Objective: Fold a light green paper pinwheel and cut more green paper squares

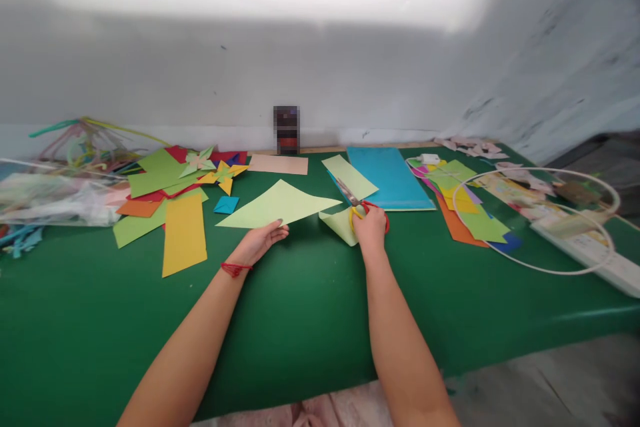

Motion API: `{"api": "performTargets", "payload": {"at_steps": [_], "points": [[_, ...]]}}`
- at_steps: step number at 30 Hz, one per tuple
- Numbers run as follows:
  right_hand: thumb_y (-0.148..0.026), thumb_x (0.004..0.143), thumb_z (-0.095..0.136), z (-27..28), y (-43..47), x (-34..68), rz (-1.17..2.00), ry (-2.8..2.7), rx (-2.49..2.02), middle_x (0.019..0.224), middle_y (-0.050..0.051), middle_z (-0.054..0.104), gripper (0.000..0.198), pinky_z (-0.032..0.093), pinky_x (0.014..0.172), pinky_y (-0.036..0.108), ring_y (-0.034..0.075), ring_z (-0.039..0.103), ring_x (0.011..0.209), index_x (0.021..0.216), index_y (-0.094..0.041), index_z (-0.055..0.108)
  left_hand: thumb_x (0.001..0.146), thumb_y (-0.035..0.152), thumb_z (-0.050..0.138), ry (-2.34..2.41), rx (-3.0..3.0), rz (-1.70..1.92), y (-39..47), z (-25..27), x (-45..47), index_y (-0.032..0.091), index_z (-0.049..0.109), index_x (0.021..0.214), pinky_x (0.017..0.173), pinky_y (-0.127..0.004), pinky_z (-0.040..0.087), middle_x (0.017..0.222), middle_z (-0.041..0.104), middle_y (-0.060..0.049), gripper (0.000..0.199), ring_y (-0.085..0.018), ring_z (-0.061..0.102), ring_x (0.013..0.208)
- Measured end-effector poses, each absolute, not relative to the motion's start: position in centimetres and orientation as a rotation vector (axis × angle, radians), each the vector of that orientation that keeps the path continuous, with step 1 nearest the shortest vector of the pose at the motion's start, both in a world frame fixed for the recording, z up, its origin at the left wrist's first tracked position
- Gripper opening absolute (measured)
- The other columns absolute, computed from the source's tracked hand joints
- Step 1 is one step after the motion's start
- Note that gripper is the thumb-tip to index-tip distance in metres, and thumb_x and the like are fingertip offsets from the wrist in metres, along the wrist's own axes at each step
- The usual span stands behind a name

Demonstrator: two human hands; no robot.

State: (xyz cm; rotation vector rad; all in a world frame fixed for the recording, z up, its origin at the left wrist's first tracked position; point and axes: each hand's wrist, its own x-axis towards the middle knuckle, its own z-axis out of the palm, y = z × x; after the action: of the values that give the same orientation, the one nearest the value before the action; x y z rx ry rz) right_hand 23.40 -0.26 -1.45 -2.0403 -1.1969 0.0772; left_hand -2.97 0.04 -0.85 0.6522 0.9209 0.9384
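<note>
My left hand pinches the near edge of a pale green sheet of paper, which is lifted a little off the green table. In my right hand is a pair of scissors with red and yellow handles, its blades pointing up and to the left. A curled pale green paper piece lies beside and partly under my right hand. Just beyond the blades rests a pale green strip. A small blue folded paper sits left of the sheet.
Left are a yellow sheet, folded paper pinwheels and a clear plastic bag. At the back lie a pink sheet and a blue folder. Right are coloured papers, a white cable and a power strip.
</note>
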Motion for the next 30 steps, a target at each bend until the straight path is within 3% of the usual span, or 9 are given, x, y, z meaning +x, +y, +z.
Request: {"api": "performTargets", "payload": {"at_steps": [3,9,13,16,20,23,27,30], "points": [[-0.021,0.073,0.050,-0.9,-0.3,23.5,0.042,-1.160,-1.969,0.104,0.017,0.051,0.036,0.038,0.083,0.035,0.024,0.050,0.094,0.107,-0.008,0.049,0.079,0.014,0.055,0.947,0.666,0.937,-1.5,-0.8,-3.8,0.009,0.065,0.080,0.074,-0.026,0.050,0.076,0.068,-0.007,0.011,-0.013,0.064,0.069],[-0.027,0.076,0.052,0.1,-0.9,22.8,0.058,-1.465,-1.698,0.093,0.009,0.056,0.017,0.040,0.087,0.034,0.021,0.052,0.092,0.086,-0.016,0.059,0.078,0.016,0.056,1.015,0.681,0.938,-3.0,-0.7,-4.0,0.010,0.066,0.078,0.078,-0.027,0.050,0.077,0.069,-0.007,0.012,-0.013,0.064,0.070],[-0.037,0.066,0.065,-1.0,-1.1,21.4,0.211,-1.816,-1.563,0.116,0.013,0.051,0.041,0.035,0.095,0.043,0.027,0.045,0.111,0.102,-0.018,0.059,0.076,0.021,0.061,1.064,0.702,0.949,-3.1,-0.6,-3.5,0.010,0.067,0.078,0.081,-0.030,0.050,0.080,0.070,-0.008,0.013,-0.015,0.065,0.073],[-0.028,0.068,0.062,-1.3,-1.1,20.6,0.267,-1.818,-1.554,0.124,0.015,0.046,0.041,0.032,0.099,0.045,0.028,0.039,0.118,0.107,-0.015,0.058,0.072,0.028,0.065,1.109,0.739,0.979,-3.1,-0.6,-3.1,0.011,0.068,0.079,0.084,-0.031,0.049,0.084,0.070,-0.009,0.019,-0.016,0.065,0.078],[-0.023,0.074,0.052,-0.1,-0.9,20.1,0.469,-1.536,-1.412,0.119,0.013,0.053,0.035,0.034,0.098,0.042,0.024,0.045,0.114,0.107,-0.015,0.057,0.067,0.038,0.067,1.228,0.791,1.050,-2.4,-1.0,-2.6,0.012,0.070,0.072,0.094,-0.031,0.042,0.080,0.071,-0.008,0.027,-0.018,0.065,0.082],[-0.027,0.077,0.049,0.9,-1.0,19.4,0.878,-1.328,-1.176,0.114,0.009,0.058,0.034,0.042,0.092,0.041,0.023,0.052,0.108,0.109,-0.018,0.056,0.065,0.042,0.067,1.305,0.792,1.116,-1.4,-1.3,-2.3,0.013,0.069,0.069,0.094,-0.032,0.041,0.072,0.072,-0.006,0.029,-0.018,0.066,0.076],[-0.031,0.071,0.057,1.1,-1.6,17.5,1.293,-1.367,-1.055,0.094,0.009,0.066,0.031,0.053,0.066,0.037,0.023,0.063,0.084,0.098,-0.016,0.060,0.064,0.042,0.068,1.309,0.800,1.142,-1.1,-1.1,-2.0,0.013,0.069,0.071,0.085,-0.033,0.048,0.069,0.071,-0.007,0.030,-0.019,0.067,0.070],[-0.038,0.075,0.053,0.7,-2.0,16.3,1.296,-1.462,-1.180,0.088,0.009,0.065,0.031,0.052,0.057,0.033,0.021,0.063,0.074,0.095,-0.015,0.061,0.063,0.041,0.069,1.291,0.819,1.113,-1.4,-1.0,-1.8,0.013,0.070,0.070,0.082,-0.034,0.049,0.068,0.071,-0.007,0.028,-0.019,0.066,0.066]]}}
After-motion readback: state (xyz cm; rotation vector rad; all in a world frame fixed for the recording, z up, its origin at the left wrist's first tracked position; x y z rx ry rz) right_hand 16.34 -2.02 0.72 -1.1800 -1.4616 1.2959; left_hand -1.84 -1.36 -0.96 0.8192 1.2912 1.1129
